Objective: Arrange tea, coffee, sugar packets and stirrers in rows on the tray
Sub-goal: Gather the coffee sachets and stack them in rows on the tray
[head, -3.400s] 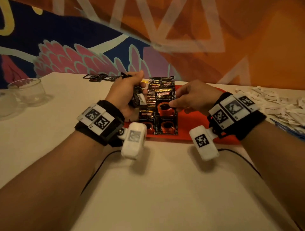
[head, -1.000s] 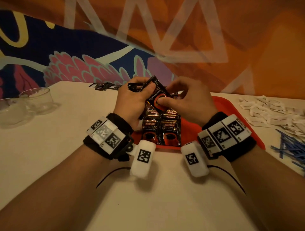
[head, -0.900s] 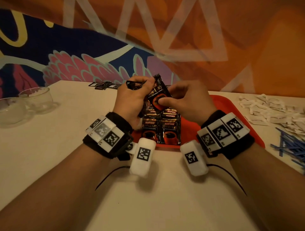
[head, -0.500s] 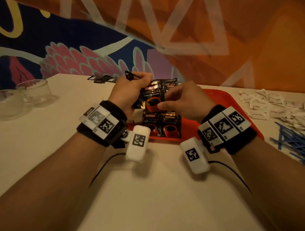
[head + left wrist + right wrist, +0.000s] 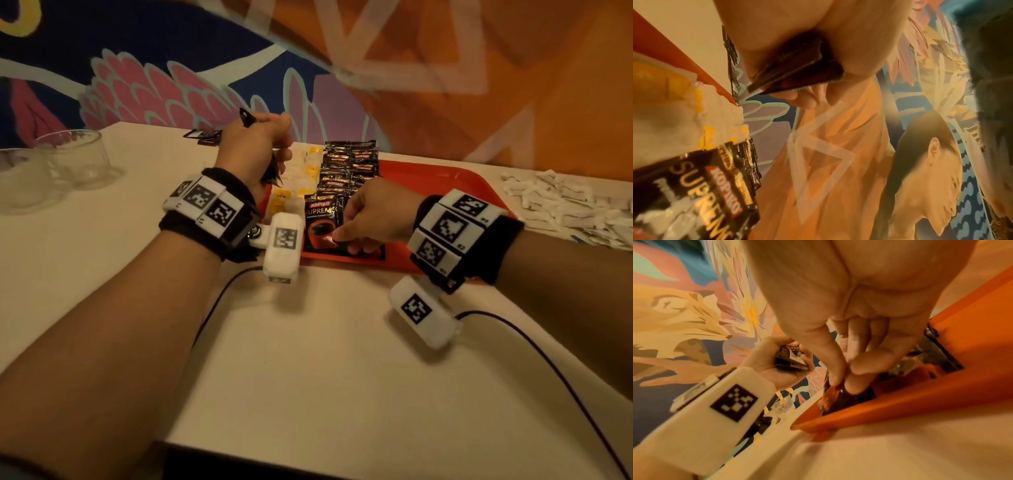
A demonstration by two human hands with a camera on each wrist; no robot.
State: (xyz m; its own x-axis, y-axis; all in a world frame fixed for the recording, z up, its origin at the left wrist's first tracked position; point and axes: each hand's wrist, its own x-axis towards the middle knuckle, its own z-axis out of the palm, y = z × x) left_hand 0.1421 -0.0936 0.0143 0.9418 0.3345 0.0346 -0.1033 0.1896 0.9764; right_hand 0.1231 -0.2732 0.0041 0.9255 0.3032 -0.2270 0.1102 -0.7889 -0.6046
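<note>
A red tray [image 5: 442,178] holds a column of yellow-and-white tea bags [image 5: 291,178] at its left and two columns of overlapping black coffee packets [image 5: 346,168] beside them. My right hand [image 5: 337,238] pinches one coffee packet [image 5: 322,222] between thumb and fingers, low over the tray's front edge at the near end of the coffee column. The right wrist view shows that pinch on the coffee packet [image 5: 840,395] just inside the tray rim [image 5: 900,402]. My left hand [image 5: 270,150] hovers above the tray's left side, gripping a small stack of coffee packets [image 5: 797,68].
White sugar packets [image 5: 565,205] lie in a loose pile on the table right of the tray. Two glass bowls [image 5: 68,157] stand at the far left. A few dark packets [image 5: 202,135] lie on the table behind my left hand. Cables cross the near table.
My right hand took one coffee packet from the stack in my left hand and lowered it to the tray's front. My left hand drew back to the left with the remaining stack.
</note>
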